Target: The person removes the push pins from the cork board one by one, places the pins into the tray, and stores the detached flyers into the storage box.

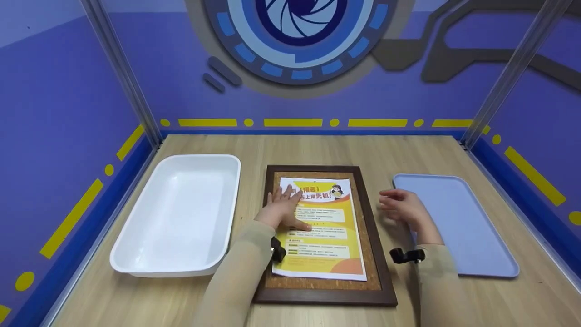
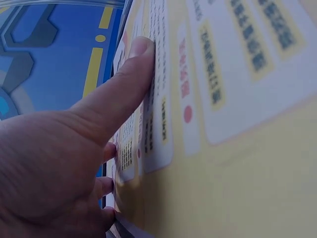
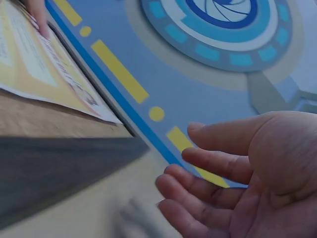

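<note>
A yellow and white printed poster (image 1: 324, 268) lies on a brown-framed cork board (image 1: 374, 277) in the middle of the table. My left hand (image 1: 282, 212) rests on the poster's upper left part with fingers spread. In the left wrist view its thumb (image 2: 133, 67) lies along the printed text. Between the board and the blue tray (image 1: 467, 222), my right hand (image 1: 404, 209) hovers with loosely bent fingers and nothing held. The right wrist view shows its palm side and relaxed fingers (image 3: 185, 188), apart from the board's dark frame (image 3: 64, 168).
On the left stands a deep white plastic tray (image 1: 181, 213). The wooden table (image 1: 317, 147) ends at a purple patterned back wall (image 1: 295, 106), with metal posts (image 1: 125, 77) at the corners. Each wrist wears a black strap mount (image 1: 406, 255).
</note>
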### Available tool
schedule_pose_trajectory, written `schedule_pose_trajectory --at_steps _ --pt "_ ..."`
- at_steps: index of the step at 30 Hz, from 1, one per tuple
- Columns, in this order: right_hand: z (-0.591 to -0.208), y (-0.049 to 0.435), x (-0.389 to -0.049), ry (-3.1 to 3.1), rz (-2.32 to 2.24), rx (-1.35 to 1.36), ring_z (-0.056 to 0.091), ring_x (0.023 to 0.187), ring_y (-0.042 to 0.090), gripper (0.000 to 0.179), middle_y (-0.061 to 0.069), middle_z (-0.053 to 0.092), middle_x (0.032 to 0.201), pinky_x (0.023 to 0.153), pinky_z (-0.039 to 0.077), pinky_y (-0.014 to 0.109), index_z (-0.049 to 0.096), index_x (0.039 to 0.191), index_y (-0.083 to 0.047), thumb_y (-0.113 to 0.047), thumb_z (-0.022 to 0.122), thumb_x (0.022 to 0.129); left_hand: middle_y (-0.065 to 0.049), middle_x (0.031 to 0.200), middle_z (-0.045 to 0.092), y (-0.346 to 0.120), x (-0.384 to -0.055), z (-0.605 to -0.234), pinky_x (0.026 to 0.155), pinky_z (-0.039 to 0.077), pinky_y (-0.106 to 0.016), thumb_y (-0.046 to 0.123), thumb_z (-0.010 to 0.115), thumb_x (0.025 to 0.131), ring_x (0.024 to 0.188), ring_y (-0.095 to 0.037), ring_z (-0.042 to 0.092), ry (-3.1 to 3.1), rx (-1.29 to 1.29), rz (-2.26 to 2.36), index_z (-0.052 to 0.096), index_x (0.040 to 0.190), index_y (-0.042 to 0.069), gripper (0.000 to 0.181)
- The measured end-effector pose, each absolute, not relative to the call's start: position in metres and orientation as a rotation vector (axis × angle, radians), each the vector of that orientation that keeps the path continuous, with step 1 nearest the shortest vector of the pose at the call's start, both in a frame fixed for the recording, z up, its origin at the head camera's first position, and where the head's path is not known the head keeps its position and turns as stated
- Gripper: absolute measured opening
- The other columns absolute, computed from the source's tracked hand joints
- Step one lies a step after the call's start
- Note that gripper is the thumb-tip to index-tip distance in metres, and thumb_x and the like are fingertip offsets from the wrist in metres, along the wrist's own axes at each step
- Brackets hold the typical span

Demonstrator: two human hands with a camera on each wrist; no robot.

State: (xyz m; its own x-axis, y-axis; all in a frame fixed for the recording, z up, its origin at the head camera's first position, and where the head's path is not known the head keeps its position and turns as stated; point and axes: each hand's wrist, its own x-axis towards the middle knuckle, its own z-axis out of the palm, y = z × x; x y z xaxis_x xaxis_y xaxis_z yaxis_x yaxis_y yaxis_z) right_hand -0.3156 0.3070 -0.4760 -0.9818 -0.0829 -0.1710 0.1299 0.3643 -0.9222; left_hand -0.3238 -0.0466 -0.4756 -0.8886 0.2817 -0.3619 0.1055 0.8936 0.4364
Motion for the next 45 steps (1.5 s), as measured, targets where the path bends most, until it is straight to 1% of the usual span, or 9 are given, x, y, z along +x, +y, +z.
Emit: schedule_pose_trajectory --at_steps 11,22,26,31,34,36,40,42,45 --pt "-0.492 0.278 -0.321 2.442 -1.457 0.098 0.062 0.108 0.02 0.061 0.031 0.054 0.142 0.082 0.06 0.031 0.043 0.151 0.006 -0.008 0.068 0.097 -0.007 0.175 -0.007 -0.047 -0.323 -0.476 0.13 -0.013 -0.053 0.061 0.084 0.075 0.161 -0.033 -0.014 2.638 0.295 0.594 0.016 0.167 0.025 0.12" --pt "-0.492 0.268 -0.321 2.472 -1.37 0.144 0.06 0.099 0.019 0.065 0.027 0.055 0.139 0.07 0.056 0.025 0.043 0.152 0.006 0.002 0.068 0.092 -0.007 0.175 -0.007 -0.047 -0.321 -0.476 0.13 -0.013 -0.053 0.059 0.084 0.076 0.161 -0.034 -0.014 2.648 0.289 0.604 0.016 0.167 0.024 0.119" --pt "-0.492 0.269 -0.322 2.48 -1.364 0.121 0.06 0.096 0.018 0.065 0.028 0.056 0.139 0.068 0.055 0.024 0.044 0.151 0.006 0.002 0.068 0.091 -0.014 0.174 -0.006 -0.044 -0.315 -0.476 0.131 -0.011 -0.054 0.054 0.086 0.077 0.161 -0.037 -0.013 2.676 0.238 0.653 0.018 0.166 0.021 0.117" --pt "-0.492 0.271 -0.322 2.479 -1.348 0.141 0.059 0.106 0.022 0.065 0.028 0.055 0.14 0.073 0.056 0.027 0.043 0.152 0.005 0.001 0.068 0.092 -0.024 0.172 -0.006 -0.04 -0.305 -0.477 0.133 -0.004 -0.05 0.041 0.09 0.078 0.161 -0.038 -0.009 2.675 0.111 0.817 0.013 0.167 0.012 0.12" --pt "-0.492 0.271 -0.321 2.472 -1.353 0.148 0.059 0.108 0.024 0.065 0.027 0.054 0.141 0.074 0.057 0.027 0.043 0.152 0.005 0.001 0.068 0.092 -0.023 0.173 0.004 -0.043 -0.299 -0.476 0.133 0.006 -0.05 0.032 0.084 0.086 0.162 -0.038 0.002 2.663 0.041 0.961 0.01 0.167 0.01 0.111" --pt "-0.493 0.271 -0.321 2.478 -1.353 0.142 0.059 0.108 0.023 0.065 0.028 0.054 0.141 0.074 0.057 0.027 0.043 0.151 0.005 0.001 0.068 0.091 -0.022 0.171 0.019 -0.047 -0.296 -0.474 0.131 0.021 -0.052 0.024 0.075 0.094 0.159 -0.039 0.022 2.639 0.023 1.11 0.012 0.166 0.009 0.097" --pt "-0.493 0.271 -0.32 2.478 -1.357 0.144 0.06 0.106 0.022 0.065 0.028 0.055 0.141 0.073 0.056 0.026 0.043 0.151 0.005 0.001 0.068 0.092 -0.027 0.146 0.053 -0.058 -0.288 -0.473 0.115 0.045 -0.054 0.011 0.056 0.102 0.128 -0.038 0.059 2.549 0.078 1.458 0.022 0.162 0.002 0.07" --pt "-0.493 0.271 -0.321 2.474 -1.359 0.147 0.06 0.107 0.023 0.065 0.028 0.055 0.141 0.073 0.056 0.026 0.043 0.152 0.005 0.001 0.068 0.092 -0.028 0.128 0.063 -0.064 -0.285 -0.472 0.105 0.052 -0.052 0.007 0.05 0.104 0.111 -0.038 0.067 2.458 0.113 1.615 0.026 0.16 0.0 0.061" --pt "-0.493 0.271 -0.323 2.473 -1.351 0.158 0.059 0.109 0.025 0.065 0.027 0.054 0.142 0.075 0.056 0.027 0.042 0.153 0.004 0.0 0.068 0.093 -0.028 0.125 0.066 -0.072 -0.279 -0.471 0.103 0.054 -0.049 0.011 0.047 0.107 0.105 -0.035 0.072 2.365 0.01 1.709 0.022 0.16 -0.003 0.061"
